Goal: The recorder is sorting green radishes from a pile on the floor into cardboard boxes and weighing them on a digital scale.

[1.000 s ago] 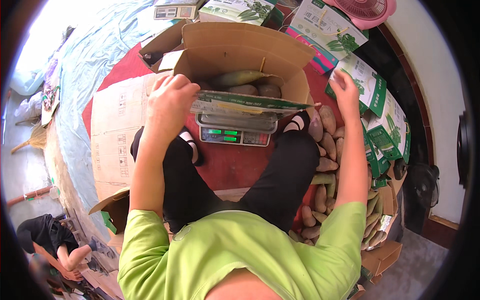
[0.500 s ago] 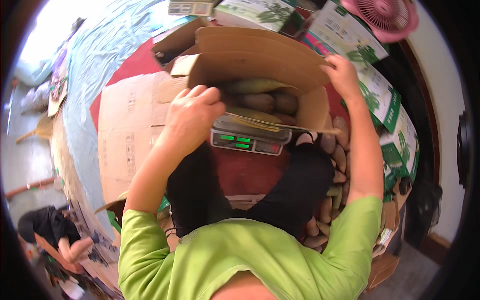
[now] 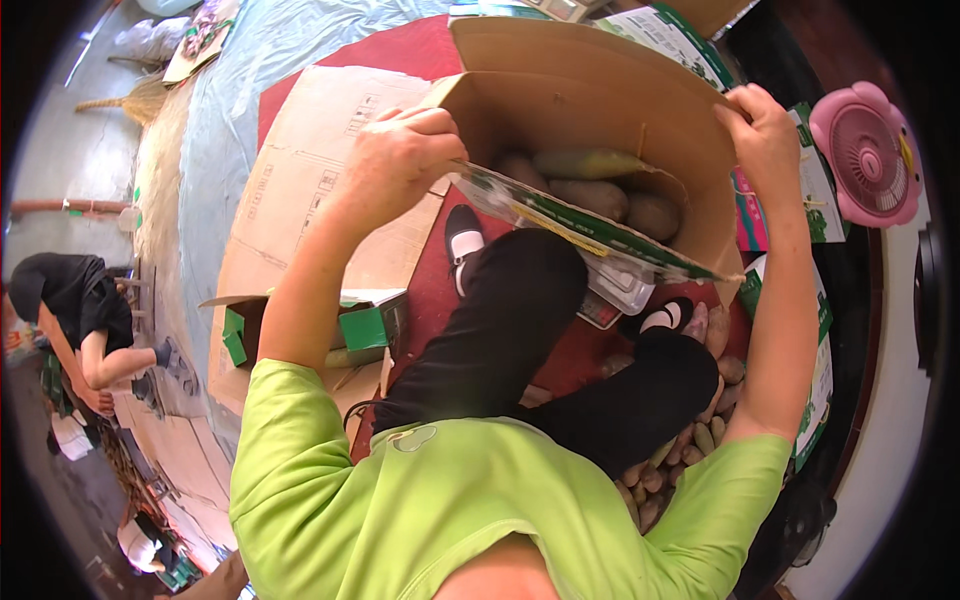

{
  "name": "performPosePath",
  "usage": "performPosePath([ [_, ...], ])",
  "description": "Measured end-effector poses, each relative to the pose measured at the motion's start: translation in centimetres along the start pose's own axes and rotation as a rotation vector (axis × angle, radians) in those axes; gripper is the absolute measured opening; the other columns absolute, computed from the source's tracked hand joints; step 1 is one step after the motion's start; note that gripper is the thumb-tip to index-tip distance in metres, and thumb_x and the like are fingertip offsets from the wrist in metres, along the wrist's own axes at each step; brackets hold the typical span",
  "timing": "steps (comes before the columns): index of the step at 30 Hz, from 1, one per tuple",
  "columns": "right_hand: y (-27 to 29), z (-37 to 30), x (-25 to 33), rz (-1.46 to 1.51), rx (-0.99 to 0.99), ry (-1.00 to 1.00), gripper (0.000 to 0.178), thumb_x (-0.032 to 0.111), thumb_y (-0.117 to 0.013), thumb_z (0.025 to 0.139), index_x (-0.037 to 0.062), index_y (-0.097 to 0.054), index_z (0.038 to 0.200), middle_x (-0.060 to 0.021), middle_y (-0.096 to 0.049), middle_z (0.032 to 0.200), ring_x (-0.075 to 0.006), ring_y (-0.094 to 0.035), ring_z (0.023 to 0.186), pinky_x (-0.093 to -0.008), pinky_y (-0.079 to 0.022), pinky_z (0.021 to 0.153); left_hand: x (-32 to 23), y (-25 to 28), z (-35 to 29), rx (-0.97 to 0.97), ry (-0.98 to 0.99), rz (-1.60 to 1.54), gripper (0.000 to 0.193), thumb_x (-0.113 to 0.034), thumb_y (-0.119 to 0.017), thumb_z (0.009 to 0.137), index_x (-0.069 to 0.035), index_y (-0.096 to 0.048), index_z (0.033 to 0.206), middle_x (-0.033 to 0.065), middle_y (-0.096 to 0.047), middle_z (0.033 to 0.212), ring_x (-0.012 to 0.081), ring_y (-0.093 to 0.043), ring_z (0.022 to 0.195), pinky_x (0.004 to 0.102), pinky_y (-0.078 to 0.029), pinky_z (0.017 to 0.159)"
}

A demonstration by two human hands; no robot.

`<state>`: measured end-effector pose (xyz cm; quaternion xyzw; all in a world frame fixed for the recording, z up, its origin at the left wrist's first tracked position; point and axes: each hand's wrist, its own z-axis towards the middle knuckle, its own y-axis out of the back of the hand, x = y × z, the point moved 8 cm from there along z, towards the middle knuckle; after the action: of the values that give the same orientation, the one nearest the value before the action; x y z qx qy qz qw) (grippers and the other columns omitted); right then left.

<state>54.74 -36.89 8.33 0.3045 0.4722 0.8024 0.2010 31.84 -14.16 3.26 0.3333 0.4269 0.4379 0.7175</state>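
A large cardboard box [image 3: 610,100] with upright flaps stands in front of me, its near side printed green. Inside lie several thick, long brown and greenish root vegetables [image 3: 590,197]. My left hand [image 3: 405,160] is closed on the box's near left corner. At its right edge, the fingers of my right hand [image 3: 762,130] are closed round the cardboard. Partly covered by the box and my knee is a scale [image 3: 612,290] with a clear tray. Whether the box rests on it, I cannot tell.
Loose root vegetables [image 3: 690,440] lie on the red mat at my right. Flattened cardboard [image 3: 290,190] and a small open box [image 3: 370,330] are at my left. A pink fan [image 3: 868,155] stands right, beside white-green cartons. At far left another person [image 3: 80,310] bends down.
My view has turned left. The box and both hands appear farther right, still joined. The scale's lit display is now hidden, and the box's green near side shows more.
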Motion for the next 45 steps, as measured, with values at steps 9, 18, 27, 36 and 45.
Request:
performPosePath([
  [9, -8.8, 4.1, 14.3, 0.103, -0.029, 0.263, 0.019, 0.026, -0.062, 0.079, 0.0121, -0.070, 0.090, -0.0110, -0.067, 0.092, -0.0295, -0.064, 0.091, -0.0414, -0.050, 0.078, 4.8, 9.9, -10.9, -0.004, 0.256, 0.321, 0.008, -0.014, -0.067, 0.074, -0.007, -0.062, 0.076, 0.0044, -0.057, 0.079, 0.0251, -0.058, 0.080, 0.0367, -0.045, 0.074],
  [18, -25.7, -2.7, 28.3, 0.191, 0.345, 0.196, 0.018, 0.024, -0.058, 0.080, 0.0132, -0.071, 0.084, -0.0108, -0.069, 0.080, -0.0265, -0.068, 0.080, -0.0390, -0.053, 0.069, 8.6, 12.5, -26.8, 0.178, 0.562, 0.569, 0.007, -0.012, -0.063, 0.076, -0.006, -0.063, 0.072, 0.0070, -0.058, 0.082, 0.0269, -0.057, 0.082, 0.0384, -0.043, 0.074],
  [27, -28.1, -6.3, 31.6, 0.341, 0.654, 0.154, 0.027, 0.029, -0.064, 0.082, 0.0057, -0.070, 0.092, -0.0140, -0.068, 0.098, -0.0283, -0.064, 0.099, -0.0404, -0.052, 0.082, 14.4, 12.8, -38.1, 0.302, 0.963, 0.456, 0.015, -0.005, -0.059, 0.078, -0.003, -0.068, 0.090, 0.0135, -0.060, 0.087, 0.0320, -0.060, 0.082, 0.0375, -0.046, 0.071],
  [36, -17.9, -5.2, 7.9, 0.192, 0.366, -0.166, 0.019, 0.024, -0.065, 0.073, 0.0159, -0.072, 0.089, -0.0089, -0.069, 0.095, -0.0268, -0.065, 0.093, -0.0403, -0.051, 0.082, 9.8, 7.0, -25.3, 0.185, 0.730, 0.161, 0.018, -0.002, -0.057, 0.086, 0.003, -0.064, 0.103, 0.0140, -0.060, 0.091, 0.0290, -0.059, 0.081, 0.0344, -0.047, 0.075],
  [45, -7.6, -20.0, -15.8, 0.214, 0.083, -0.628, 0.017, 0.023, -0.065, 0.074, 0.0119, -0.071, 0.086, -0.0114, -0.068, 0.090, -0.0296, -0.065, 0.087, -0.0421, -0.051, 0.077, -2.8, -2.3, -6.7, 0.224, 0.275, -0.083, 0.018, 0.000, -0.058, 0.082, 0.000, -0.065, 0.098, 0.0145, -0.062, 0.089, 0.0309, -0.060, 0.079, 0.0365, -0.047, 0.071],
])
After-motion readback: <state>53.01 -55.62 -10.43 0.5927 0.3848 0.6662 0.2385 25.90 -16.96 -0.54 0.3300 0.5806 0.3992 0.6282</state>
